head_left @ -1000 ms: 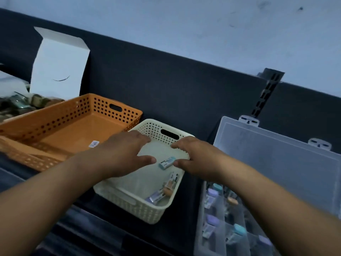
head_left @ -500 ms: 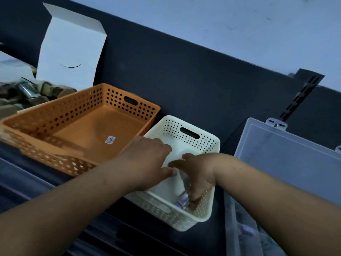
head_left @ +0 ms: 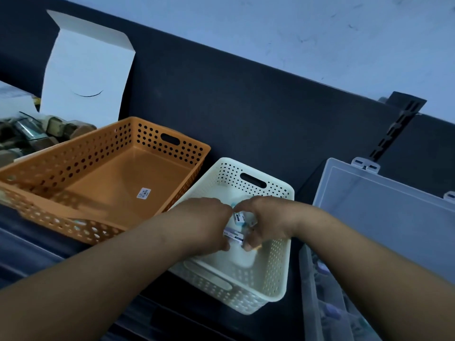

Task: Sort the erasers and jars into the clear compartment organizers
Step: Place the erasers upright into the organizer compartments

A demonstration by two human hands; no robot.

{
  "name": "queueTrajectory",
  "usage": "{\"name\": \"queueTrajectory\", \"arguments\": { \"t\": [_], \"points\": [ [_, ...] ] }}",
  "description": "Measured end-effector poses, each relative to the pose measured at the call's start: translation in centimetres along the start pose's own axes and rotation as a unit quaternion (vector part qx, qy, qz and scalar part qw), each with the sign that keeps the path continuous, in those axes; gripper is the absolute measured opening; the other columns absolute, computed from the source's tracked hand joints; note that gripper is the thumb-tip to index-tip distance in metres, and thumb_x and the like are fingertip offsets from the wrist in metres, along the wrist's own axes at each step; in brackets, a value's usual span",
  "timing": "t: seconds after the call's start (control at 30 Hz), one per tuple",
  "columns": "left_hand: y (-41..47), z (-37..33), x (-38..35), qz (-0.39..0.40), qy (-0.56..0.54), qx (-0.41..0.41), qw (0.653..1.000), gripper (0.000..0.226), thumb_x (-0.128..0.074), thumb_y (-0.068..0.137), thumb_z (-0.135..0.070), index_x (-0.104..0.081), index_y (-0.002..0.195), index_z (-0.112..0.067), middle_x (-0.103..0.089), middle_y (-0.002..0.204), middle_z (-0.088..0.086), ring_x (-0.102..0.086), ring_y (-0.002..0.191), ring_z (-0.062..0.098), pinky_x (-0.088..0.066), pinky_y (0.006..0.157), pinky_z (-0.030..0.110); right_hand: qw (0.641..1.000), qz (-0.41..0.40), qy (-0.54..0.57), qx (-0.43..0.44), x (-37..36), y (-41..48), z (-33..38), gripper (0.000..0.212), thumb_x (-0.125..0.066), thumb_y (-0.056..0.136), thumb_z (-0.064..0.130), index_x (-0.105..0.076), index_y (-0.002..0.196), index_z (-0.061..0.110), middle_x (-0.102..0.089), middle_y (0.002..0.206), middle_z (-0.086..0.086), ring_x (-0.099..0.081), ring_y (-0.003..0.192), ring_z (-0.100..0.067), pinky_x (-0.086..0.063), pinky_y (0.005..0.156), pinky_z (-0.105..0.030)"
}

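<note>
Both forearms reach in from the bottom of the frame and meet over the middle of the white basket [head_left: 275,281], knuckles nearly touching. The right hand [head_left: 267,221] is bent at the wrist, its fingers curled down and inward round 2 erasers [head_left: 239,216] in paper sleeves, 1 above the other, which show in the gap between the hands. The left hand [head_left: 205,223] has its fingers curled toward the same gap and its thumb tucked below. It touches the lower eraser, but whether it grips it cannot be told. The erasers sit above the basket floor, at centre frame.

The clear organizer [head_left: 317,299] lies at the lower right with its lid [head_left: 384,217] raised behind it. An orange basket [head_left: 81,153] stands left of the white one. Jars [head_left: 27,136] and a white box flap [head_left: 86,62] fill the upper left.

Half a second ago the right hand was dug into the basket's lower right corner, fingers down on the erasers, and the left hand rested at the basket's left rim. Both have since come together at the middle, with the erasers lifted clear of that corner.
</note>
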State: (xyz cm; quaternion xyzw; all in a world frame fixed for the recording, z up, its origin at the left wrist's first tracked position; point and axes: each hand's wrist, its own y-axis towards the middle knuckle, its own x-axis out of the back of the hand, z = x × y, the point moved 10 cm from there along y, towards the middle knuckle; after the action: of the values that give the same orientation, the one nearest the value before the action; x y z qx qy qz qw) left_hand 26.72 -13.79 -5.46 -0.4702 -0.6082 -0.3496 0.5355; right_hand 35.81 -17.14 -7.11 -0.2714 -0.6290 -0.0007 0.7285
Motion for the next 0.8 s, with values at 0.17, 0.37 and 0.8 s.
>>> {"name": "queueTrajectory", "arguments": {
  "t": [0.17,0.37,0.8],
  "points": [
    [2.1,0.0,-1.3,0.061,0.052,0.006,0.997,0.042,-0.064,0.085,-0.034,-0.057,0.124,-0.020,-0.059,0.120,0.002,-0.057,0.109,0.022,-0.048,0.091,0.035,0.994,0.060,-0.088,0.014,-1.2,0.3,0.2,0.101,-0.085,0.062,0.034,-0.029,0.146,0.035,-0.055,0.127,0.006,-0.055,0.115,-0.019,-0.048,0.097,-0.037],
    [2.6,0.2,-1.2,0.050,0.048,0.013,0.998,0.019,-0.055,0.089,-0.019,-0.058,0.107,-0.015,-0.060,0.107,0.005,-0.057,0.095,0.021,-0.041,0.072,0.028,0.998,0.012,-0.063,0.016,-0.1,0.2,0.4,0.071,-0.074,0.076,0.016,-0.042,0.138,0.032,-0.052,0.104,0.006,-0.053,0.093,-0.016,-0.052,0.085,-0.032],
    [1.2,0.3,1.5,-0.011,-0.127,0.028,0.991,0.007,-0.054,0.090,-0.015,-0.056,0.093,-0.020,-0.060,0.096,-0.003,-0.057,0.088,0.016,-0.042,0.067,0.026,0.985,0.038,0.169,-0.005,-0.3,1.8,-0.1,0.047,-0.073,0.071,0.005,-0.054,0.111,0.023,-0.055,0.088,0.004,-0.064,0.072,-0.017,-0.054,0.056,-0.024]
  ]
}}
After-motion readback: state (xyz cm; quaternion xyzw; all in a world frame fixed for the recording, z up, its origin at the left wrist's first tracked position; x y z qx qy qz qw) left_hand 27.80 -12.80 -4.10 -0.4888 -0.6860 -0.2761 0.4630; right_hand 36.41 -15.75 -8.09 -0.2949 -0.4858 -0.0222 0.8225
